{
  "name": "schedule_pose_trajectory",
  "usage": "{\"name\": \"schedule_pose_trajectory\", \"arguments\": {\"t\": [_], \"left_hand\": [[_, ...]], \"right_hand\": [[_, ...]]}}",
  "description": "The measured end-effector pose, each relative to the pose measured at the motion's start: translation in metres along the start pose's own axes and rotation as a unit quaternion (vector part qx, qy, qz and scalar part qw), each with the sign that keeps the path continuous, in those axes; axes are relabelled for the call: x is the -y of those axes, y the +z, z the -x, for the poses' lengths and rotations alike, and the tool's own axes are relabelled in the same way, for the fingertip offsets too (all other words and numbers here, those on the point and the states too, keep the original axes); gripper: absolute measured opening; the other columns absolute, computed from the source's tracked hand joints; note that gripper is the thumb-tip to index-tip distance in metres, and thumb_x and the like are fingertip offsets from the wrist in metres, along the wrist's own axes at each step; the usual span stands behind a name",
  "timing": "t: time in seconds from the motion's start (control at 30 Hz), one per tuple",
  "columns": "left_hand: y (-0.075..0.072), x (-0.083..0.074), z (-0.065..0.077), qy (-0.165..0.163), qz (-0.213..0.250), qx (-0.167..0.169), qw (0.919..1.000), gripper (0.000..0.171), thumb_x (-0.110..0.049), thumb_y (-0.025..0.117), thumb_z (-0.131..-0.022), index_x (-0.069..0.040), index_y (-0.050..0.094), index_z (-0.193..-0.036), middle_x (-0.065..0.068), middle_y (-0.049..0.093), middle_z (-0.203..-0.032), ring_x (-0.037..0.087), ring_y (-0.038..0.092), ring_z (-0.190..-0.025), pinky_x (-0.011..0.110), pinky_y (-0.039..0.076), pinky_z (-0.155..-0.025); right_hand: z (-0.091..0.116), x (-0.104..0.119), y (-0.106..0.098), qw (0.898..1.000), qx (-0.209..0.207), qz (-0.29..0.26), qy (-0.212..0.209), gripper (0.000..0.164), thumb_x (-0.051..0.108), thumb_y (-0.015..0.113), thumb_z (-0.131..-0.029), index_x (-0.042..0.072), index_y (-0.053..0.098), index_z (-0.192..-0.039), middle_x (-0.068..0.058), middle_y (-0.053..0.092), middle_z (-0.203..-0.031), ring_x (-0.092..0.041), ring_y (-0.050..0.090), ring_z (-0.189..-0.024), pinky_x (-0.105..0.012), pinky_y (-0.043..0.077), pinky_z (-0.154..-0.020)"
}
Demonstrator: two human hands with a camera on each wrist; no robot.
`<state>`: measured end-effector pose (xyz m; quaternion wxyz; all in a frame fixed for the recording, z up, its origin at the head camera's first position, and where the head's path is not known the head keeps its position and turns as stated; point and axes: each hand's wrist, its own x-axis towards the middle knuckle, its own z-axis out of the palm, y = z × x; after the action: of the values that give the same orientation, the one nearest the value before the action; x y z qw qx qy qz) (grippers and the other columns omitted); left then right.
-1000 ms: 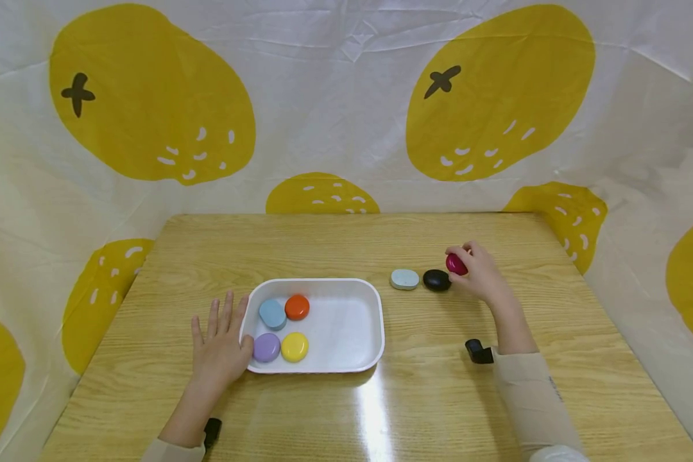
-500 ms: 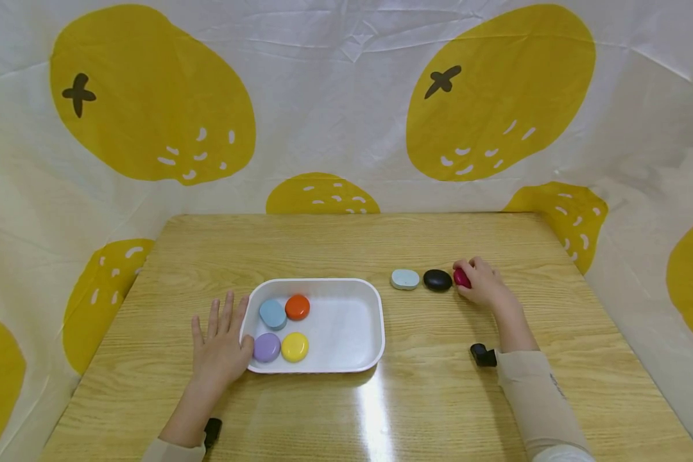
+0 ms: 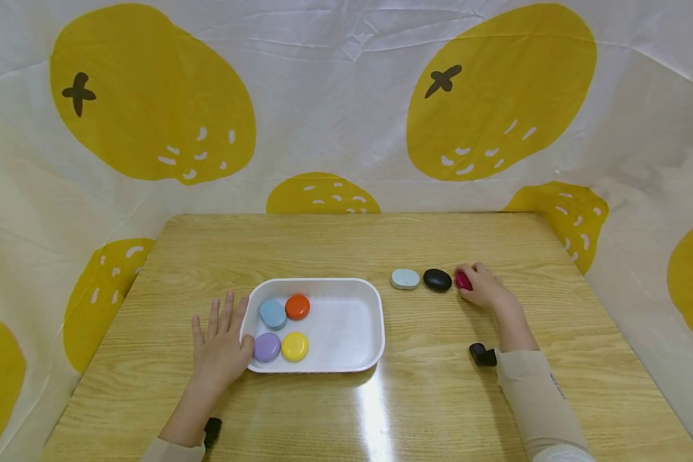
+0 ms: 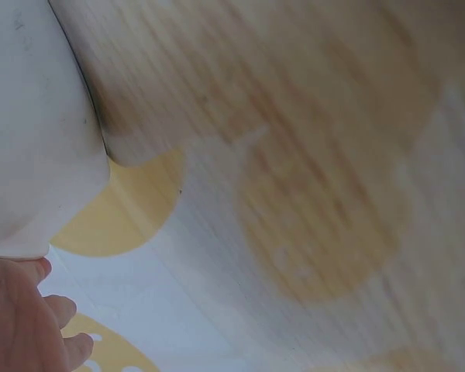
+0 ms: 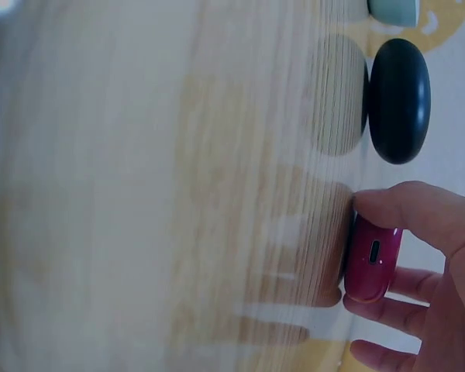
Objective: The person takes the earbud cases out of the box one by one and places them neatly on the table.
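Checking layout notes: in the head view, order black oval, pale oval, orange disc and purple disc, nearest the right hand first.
1. Black oval, left of the right hand
2. Pale oval, left of that
3. Orange disc, in the tray
4. Purple disc, tray's near-left corner

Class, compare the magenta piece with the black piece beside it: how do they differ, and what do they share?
The magenta piece is held by the right hand; the black piece is untouched.
The magenta piece shows a small dark slot; none is visible on the black piece.
Both are rounded and shiny.
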<state>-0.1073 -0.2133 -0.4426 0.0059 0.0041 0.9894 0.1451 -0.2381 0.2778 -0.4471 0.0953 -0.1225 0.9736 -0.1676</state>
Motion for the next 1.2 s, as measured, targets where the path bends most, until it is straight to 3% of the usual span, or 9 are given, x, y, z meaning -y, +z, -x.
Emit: {"name": "schedule_pose_trajectory", "arguments": {"t": [0.33, 0.47, 0.57, 0.87, 1.2], "left_hand": [[-0.001, 0.0, -0.001, 0.0, -0.002, 0.002, 1.0, 0.064, -0.024, 0.039, -0.089, -0.011, 0.015, -0.147, 0.018, 0.005, -0.152, 0.037, -0.007, -0.138, 0.061, -0.012, -0.103], [-0.002, -0.001, 0.0, -0.001, 0.001, 0.0, 1.0, 0.064, -0.024, 0.04, -0.089, -0.01, 0.016, -0.147, 0.019, 0.005, -0.152, 0.037, -0.007, -0.138, 0.061, -0.012, -0.104], [-0.002, -0.001, 0.001, -0.001, 0.004, -0.001, 1.0, 0.064, -0.024, 0.04, -0.089, -0.009, 0.017, -0.146, 0.019, 0.006, -0.152, 0.037, -0.007, -0.138, 0.061, -0.012, -0.103], [-0.001, -0.001, -0.001, -0.003, -0.002, 0.006, 1.0, 0.064, -0.024, 0.04, -0.089, -0.01, 0.016, -0.147, 0.018, 0.003, -0.152, 0.037, -0.008, -0.138, 0.061, -0.013, -0.103], [0.0, 0.001, -0.001, -0.003, 0.0, 0.005, 1.0, 0.064, -0.024, 0.039, -0.089, -0.01, 0.016, -0.147, 0.018, 0.003, -0.152, 0.036, -0.009, -0.138, 0.061, -0.013, -0.103]], "right_hand": [[0.0, 0.008, -0.005, 1.0, -0.027, -0.006, -0.006, 0.055, 0.014, 0.059, -0.086, 0.007, 0.035, -0.134, -0.03, 0.034, -0.126, -0.049, 0.038, -0.11, -0.065, 0.027, -0.09], [0.0, 0.035, -0.014, 0.997, -0.069, 0.008, -0.033, 0.058, 0.013, 0.06, -0.085, 0.009, 0.033, -0.137, -0.028, 0.031, -0.133, -0.048, 0.033, -0.118, -0.066, 0.021, -0.096], [0.0, 0.064, -0.019, 0.992, -0.099, 0.034, -0.076, 0.059, 0.014, 0.062, -0.085, 0.01, 0.035, -0.137, -0.025, 0.036, -0.131, -0.045, 0.036, -0.118, -0.064, 0.024, -0.097], [0.0, 0.143, -0.007, 0.96, -0.14, 0.072, -0.234, 0.053, 0.015, 0.066, -0.082, 0.013, 0.045, -0.13, -0.015, 0.047, -0.125, -0.033, 0.044, -0.116, -0.055, 0.034, -0.096], [-0.001, 0.209, 0.036, 0.911, -0.074, 0.134, -0.384, 0.049, 0.024, 0.062, -0.085, 0.019, 0.044, -0.131, -0.01, 0.045, -0.131, -0.026, 0.043, -0.12, -0.045, 0.034, -0.101]]}}
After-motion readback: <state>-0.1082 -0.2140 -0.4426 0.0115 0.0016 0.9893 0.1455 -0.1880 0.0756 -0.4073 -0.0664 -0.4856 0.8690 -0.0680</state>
